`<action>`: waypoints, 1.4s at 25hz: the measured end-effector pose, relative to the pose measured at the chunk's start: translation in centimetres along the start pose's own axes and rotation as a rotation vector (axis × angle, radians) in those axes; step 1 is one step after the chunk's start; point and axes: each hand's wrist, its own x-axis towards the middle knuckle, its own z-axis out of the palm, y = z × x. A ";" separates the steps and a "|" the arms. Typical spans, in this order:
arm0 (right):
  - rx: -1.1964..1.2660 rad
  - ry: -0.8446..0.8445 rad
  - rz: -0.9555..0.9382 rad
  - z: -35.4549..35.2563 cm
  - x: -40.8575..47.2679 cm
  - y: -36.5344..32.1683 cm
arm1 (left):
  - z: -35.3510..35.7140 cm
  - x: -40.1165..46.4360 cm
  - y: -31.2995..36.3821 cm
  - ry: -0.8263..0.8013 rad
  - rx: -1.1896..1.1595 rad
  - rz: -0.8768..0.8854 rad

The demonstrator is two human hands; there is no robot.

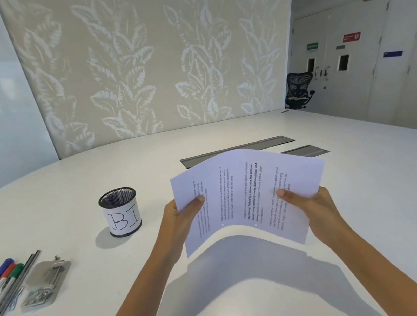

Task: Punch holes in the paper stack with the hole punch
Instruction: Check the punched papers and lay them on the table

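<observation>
I hold a stack of printed white paper (246,195) above the table, bowed upward in the middle, text running sideways. My left hand (181,216) grips its left edge, thumb on top. My right hand (310,204) grips its right edge the same way. Two small punched holes show near the paper's lower edge. The metal hole punch (45,282) lies on the table far to the left, well apart from both hands.
A black mesh pen cup (120,211) labelled "BI" stands left of the paper. Several markers and pens (0,283) lie at the left edge beside the punch. Two grey cable slots (238,149) sit in the white table (374,213) behind the paper.
</observation>
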 end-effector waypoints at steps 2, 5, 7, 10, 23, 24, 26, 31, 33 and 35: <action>0.038 0.010 0.006 -0.2 0.1 0.3 | 0.0 0.2 -0.4 -0.004 -0.001 0.013; 0.112 0.024 0.060 -0.3 -0.6 1.9 | 0.0 0.5 -2.3 0.015 0.009 -0.044; 0.103 0.036 0.072 -0.5 -0.8 2.3 | 0.1 0.5 -3.4 0.035 0.034 -0.068; 0.015 0.112 -0.041 -1.4 0.3 0.4 | -0.4 1.1 -3.3 0.045 0.082 -0.052; -0.758 -0.253 0.060 -5.9 6.1 -7.9 | -2.6 4.9 -0.3 -0.290 0.189 -0.191; -0.714 -0.218 0.068 -6.1 6.1 -7.0 | -2.4 5.1 -0.6 -0.247 0.197 -0.185; -0.627 -0.134 0.113 -6.4 5.8 -4.8 | -1.7 5.3 -1.6 -0.090 0.287 -0.167; -0.482 0.087 0.342 -7.1 4.3 2.1 | 0.0 5.1 -6.3 0.030 0.786 -0.188; -0.438 0.156 0.380 -7.1 3.9 4.3 | 0.9 4.9 -8.1 -0.040 0.912 -0.206; -0.395 0.219 0.399 -6.9 3.8 5.8 | 1.6 5.1 -9.8 -0.120 1.146 -0.152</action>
